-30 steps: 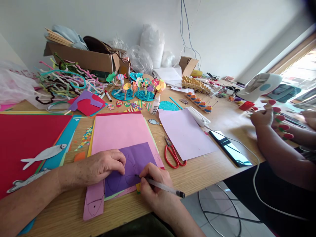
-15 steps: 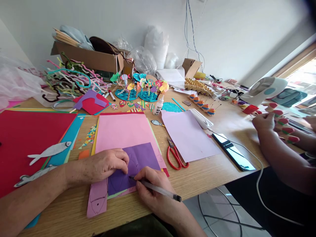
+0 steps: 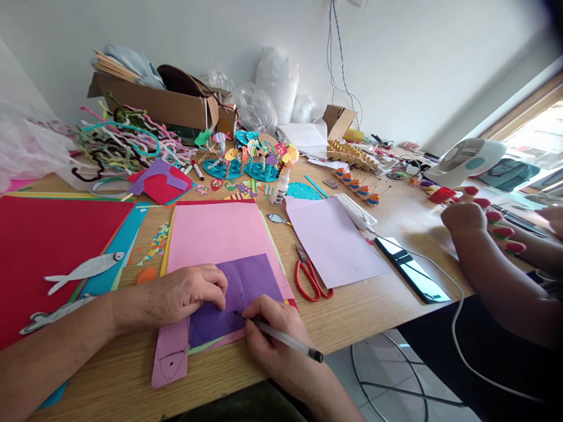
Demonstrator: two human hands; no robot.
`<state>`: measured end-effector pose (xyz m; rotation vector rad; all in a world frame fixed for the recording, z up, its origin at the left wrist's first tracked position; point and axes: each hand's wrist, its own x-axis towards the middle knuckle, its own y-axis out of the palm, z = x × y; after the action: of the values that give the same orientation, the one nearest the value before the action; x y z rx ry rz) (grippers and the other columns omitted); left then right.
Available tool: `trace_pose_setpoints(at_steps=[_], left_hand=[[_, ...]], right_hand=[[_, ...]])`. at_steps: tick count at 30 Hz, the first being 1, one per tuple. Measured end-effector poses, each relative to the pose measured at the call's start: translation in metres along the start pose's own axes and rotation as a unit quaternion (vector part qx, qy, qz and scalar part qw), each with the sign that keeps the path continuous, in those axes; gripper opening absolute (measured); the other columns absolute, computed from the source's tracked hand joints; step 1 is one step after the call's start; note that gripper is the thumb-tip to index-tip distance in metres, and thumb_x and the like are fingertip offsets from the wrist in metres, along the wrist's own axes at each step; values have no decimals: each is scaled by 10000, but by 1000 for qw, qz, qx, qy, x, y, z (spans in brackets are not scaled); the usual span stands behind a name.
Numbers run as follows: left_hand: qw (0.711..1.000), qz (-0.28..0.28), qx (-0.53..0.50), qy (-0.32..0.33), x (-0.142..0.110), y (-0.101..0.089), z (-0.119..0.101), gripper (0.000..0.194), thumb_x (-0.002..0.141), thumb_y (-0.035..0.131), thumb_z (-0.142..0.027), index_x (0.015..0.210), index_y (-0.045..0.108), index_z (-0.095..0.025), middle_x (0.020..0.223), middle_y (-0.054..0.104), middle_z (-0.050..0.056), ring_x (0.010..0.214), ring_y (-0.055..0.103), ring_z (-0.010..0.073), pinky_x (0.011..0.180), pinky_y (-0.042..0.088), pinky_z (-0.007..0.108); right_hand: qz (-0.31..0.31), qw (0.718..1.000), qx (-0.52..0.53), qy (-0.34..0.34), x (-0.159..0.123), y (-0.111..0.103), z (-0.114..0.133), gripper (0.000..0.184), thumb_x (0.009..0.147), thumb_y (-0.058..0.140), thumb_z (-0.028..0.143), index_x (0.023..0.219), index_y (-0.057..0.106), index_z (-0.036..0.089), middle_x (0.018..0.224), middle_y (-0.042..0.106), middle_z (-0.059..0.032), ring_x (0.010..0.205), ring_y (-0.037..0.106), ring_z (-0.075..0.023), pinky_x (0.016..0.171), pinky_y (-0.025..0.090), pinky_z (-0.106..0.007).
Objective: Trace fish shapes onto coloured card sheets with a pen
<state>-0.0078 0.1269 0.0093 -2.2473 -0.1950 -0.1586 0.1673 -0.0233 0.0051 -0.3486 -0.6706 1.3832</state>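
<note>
A pale wall (image 3: 197,35) backs the wooden surface (image 3: 347,313), and at lower centre your right hand (image 3: 272,356) has its grip closed round the pen (image 3: 292,340), tip down at the purple paper (image 3: 259,278)! Your left hand (image 3: 189,293) leans on that sheet's left side, fingers curled, though whether its grip is closed, I can't tell; red-handled scissors (image 3: 305,261) lie right of centre

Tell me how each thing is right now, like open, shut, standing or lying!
Purple paper, flat, partly drawn on
Pen, held, tip down at the paper
Left hand, resting on the paper
Right hand, gripping the pen
Scissors, lying down
Bottle, upright
Phone, flat; on or off, can't tell
Box, open, stuffed
</note>
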Motion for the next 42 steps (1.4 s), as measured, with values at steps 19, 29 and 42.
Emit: trace_pose_setpoints(at_steps=[19, 29, 42], left_hand=[[1000, 6, -5, 1, 0, -2, 1, 415, 752, 372, 72, 874, 658, -203, 910, 597, 29, 879, 568, 158, 812, 420, 202], [1000, 1, -7, 5, 0, 0, 2, 405, 755, 374, 66, 877, 658, -195, 903, 594, 31, 873, 562, 155, 813, 413, 204], [1000, -5, 4, 5, 0, -2, -2, 406, 749, 382, 79, 867, 660, -192, 897, 597, 30, 858, 568, 154, 803, 415, 198]], right_hand=[[-39, 999, 17, 20, -3, -5, -4, 120, 730, 454, 97, 724, 526, 194, 529, 477, 61, 457, 442, -84, 465, 314, -170], [-34, 999, 15, 19, -3, -3, -5, 118, 730, 464, 100, 727, 543, 187, 546, 505, 51, 477, 458, -88, 488, 326, -176], [6, 999, 39, 30, -5, -1, 0, 101, 756, 475, 118, 741, 551, 184, 544, 457, 64, 475, 413, -84, 488, 312, -188]])
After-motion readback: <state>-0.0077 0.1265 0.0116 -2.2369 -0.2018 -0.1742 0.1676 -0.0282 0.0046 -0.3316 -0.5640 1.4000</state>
